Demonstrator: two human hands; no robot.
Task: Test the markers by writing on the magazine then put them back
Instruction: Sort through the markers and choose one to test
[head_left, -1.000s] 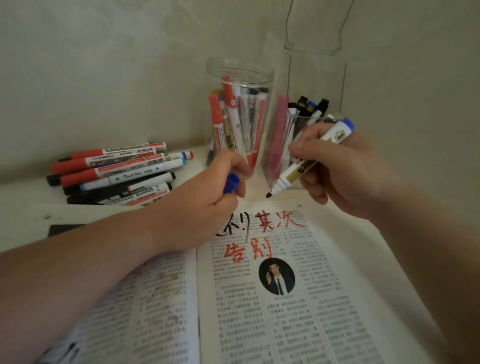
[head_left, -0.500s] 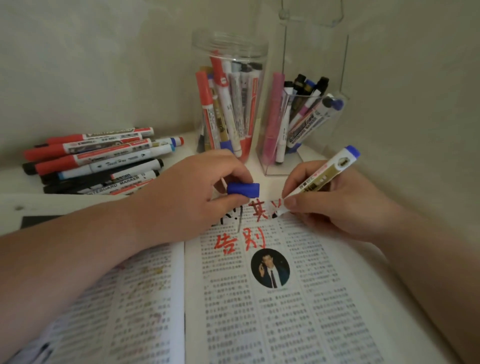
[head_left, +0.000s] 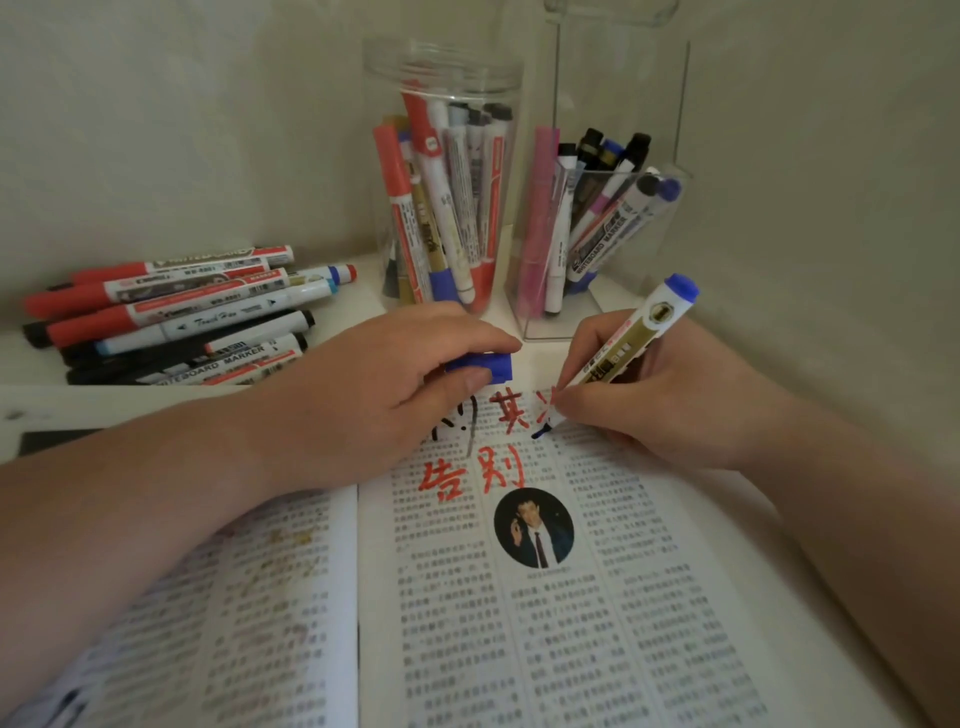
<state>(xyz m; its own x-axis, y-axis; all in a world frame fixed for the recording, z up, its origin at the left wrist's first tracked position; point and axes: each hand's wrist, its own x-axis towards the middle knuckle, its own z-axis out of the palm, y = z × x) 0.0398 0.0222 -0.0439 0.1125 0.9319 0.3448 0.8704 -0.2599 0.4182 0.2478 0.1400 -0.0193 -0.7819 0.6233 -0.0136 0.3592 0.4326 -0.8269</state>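
Careful: right hand grips the white-and-gold marker, left hand at nine o'clock pinches the blue plastic cap, and a dragging palm could smear wet ink across the open printed magazine.

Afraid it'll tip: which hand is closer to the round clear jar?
Left. The left hand, pinching a blue cap, sits just in front of the round jar; the right hand, gripping a marker, writes farther right, before the square holder.

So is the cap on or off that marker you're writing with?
Off. The left hand pinches the blue cap while the right hand holds the marker, bare tip on the magazine.
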